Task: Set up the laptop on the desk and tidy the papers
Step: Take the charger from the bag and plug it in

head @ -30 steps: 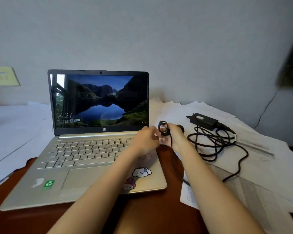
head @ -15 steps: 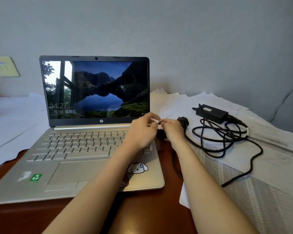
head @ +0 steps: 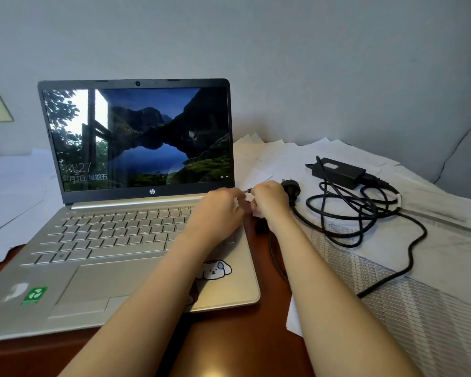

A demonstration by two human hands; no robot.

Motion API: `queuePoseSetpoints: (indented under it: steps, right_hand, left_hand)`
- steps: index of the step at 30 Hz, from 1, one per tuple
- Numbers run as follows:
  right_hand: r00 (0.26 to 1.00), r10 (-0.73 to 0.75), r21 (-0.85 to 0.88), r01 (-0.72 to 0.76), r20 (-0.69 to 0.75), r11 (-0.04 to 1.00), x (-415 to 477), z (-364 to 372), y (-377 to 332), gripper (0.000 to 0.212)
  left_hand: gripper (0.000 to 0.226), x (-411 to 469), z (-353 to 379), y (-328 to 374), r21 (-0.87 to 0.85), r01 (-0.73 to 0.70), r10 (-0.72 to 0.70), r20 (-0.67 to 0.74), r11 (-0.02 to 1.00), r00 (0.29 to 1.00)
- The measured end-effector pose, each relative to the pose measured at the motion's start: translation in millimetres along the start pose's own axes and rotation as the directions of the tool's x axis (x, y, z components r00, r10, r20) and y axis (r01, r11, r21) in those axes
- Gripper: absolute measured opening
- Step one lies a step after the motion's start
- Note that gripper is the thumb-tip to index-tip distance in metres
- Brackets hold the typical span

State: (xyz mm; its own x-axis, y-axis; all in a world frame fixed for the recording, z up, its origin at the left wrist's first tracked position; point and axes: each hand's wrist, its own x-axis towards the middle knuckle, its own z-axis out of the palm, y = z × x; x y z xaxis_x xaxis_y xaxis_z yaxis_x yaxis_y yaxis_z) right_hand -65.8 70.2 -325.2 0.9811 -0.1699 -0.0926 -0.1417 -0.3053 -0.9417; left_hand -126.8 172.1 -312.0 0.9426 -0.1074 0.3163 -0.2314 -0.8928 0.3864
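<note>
Support surface: a reddish-brown polished wooden desk (head: 242, 346). An open silver laptop (head: 114, 240), screen lit, rests flat on its left-centre area. Overlapping loose white paper sheets (head: 433, 268), some printed with tables, cover the right side. Further white sheets (head: 11, 191) lie at the far left. A stretch of thin black power cable (head: 276, 263) lies on bare wood between the laptop and the right-hand sheets.

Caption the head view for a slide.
Left hand and right hand meet at the charger cable beside the open laptop; its power brick lies on scattered papers.
</note>
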Motion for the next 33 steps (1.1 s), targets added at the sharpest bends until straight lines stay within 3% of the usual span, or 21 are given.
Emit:
queuePoseSetpoints:
  steps: [3,11,14,22,33]
  right_hand:
    - [0.998,-0.058,-0.133,0.057,-0.007,0.990,-3.4,5.5,5.5,0.045]
    - [0.985,-0.166,-0.254,0.149,-0.047,0.956,2.5,10.5,15.3,0.019]
    - [0.982,-0.177,-0.243,0.156,-0.068,0.958,-0.1,8.6,15.4,0.012]
    - [0.990,-0.112,-0.059,0.107,-0.081,0.992,7.2,8.9,16.7,0.019]
    - [0.984,-0.140,-0.100,0.130,-0.106,0.987,12.9,12.5,18.6,0.021]
  left_hand:
    - [0.035,2.1,1.2,-8.9,0.128,0.149,-0.156,0.051,0.981,0.986]
    - [0.037,2.0,1.5,-4.0,0.226,0.153,-0.181,0.112,0.962,0.977]
    - [0.037,1.9,1.6,-3.5,0.222,0.160,-0.190,0.121,0.962,0.974]
    - [0.038,4.6,4.8,-7.8,0.187,0.181,-0.200,0.088,0.966,0.976]
    - [0.039,6.2,6.4,-6.7,0.212,0.170,-0.187,0.061,0.962,0.981]
